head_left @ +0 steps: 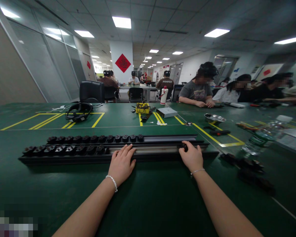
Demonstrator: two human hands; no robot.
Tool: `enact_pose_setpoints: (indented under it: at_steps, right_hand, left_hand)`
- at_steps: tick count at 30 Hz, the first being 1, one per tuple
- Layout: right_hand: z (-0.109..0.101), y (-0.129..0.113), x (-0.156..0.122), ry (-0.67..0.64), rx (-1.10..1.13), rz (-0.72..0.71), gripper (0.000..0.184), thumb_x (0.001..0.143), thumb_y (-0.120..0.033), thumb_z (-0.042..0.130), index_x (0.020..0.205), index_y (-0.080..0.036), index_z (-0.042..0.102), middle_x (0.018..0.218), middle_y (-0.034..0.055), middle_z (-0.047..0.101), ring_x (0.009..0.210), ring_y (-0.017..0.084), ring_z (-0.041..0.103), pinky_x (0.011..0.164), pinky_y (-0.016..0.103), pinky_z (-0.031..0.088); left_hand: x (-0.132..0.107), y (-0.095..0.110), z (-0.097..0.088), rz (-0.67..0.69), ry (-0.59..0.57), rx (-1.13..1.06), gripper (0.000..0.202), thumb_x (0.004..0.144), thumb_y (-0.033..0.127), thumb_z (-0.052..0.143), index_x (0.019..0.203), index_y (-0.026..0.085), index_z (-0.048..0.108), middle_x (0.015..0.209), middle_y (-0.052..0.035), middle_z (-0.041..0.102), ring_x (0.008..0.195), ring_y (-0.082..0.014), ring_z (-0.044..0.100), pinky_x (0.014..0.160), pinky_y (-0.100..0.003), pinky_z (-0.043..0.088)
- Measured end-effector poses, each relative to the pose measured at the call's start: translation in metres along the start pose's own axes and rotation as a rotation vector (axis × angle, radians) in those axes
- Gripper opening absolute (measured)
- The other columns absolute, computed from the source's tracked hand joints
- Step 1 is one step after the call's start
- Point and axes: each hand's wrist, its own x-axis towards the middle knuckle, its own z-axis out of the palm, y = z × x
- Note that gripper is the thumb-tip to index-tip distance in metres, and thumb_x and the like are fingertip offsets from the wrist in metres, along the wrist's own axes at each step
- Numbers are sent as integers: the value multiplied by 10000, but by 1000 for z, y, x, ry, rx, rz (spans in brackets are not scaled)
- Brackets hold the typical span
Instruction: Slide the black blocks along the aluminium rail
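Observation:
Two long black track rails [160, 158] lie side by side across the green table in front of me. Black socket-like modules [60, 150] fill the left part of the near rail, and a second row of modules [102, 138] runs along the far one. My left hand [122, 163] rests on the near rail just right of its last module, fingers stretched out and holding nothing. Over the right end of that rail, my right hand [192, 158] pinches a black module [185, 146], partly hidden by the fingers. Bare metal channel shows between both hands.
Loose black modules [255, 174] lie on the right, near a water bottle [257, 140] and a metal bowl [215, 118]. A black headset [78, 112], yellow block with cables [142, 108] and white box [166, 112] stand beyond the rails. A person [197, 89] sits across the table.

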Motion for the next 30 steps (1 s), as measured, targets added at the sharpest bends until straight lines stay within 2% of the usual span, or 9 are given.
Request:
enact_pose_setpoints:
  at_steps: [11,17,30]
  right_hand:
    - [-2,-3,-1,-24,-4,24,403,730,-293,381,1073,-196,569,956,49,648,955,215,563,1021,462,216]
    - [-4,-4,-1,-14,11,44,391,726,-288,396,1063,-203,576,988,52,643,998,232,543,994,472,262]
    - [-3,-3,0,-11,39,58,391,717,-280,396,1056,-198,574,967,45,647,922,216,561,1002,452,252]
  left_hand:
    - [0,1,-1,-5,-15,0,396,802,303,444,1196,284,478,1347,-18,438,1254,-216,351,966,-407,304]
    - [0,2,-2,-5,-16,2,389,803,306,446,1189,277,485,1347,-19,438,1254,-216,351,966,-405,305]
    - [0,0,0,2,-11,9,387,807,304,442,1191,279,479,1352,-17,432,1255,-217,351,961,-410,304]
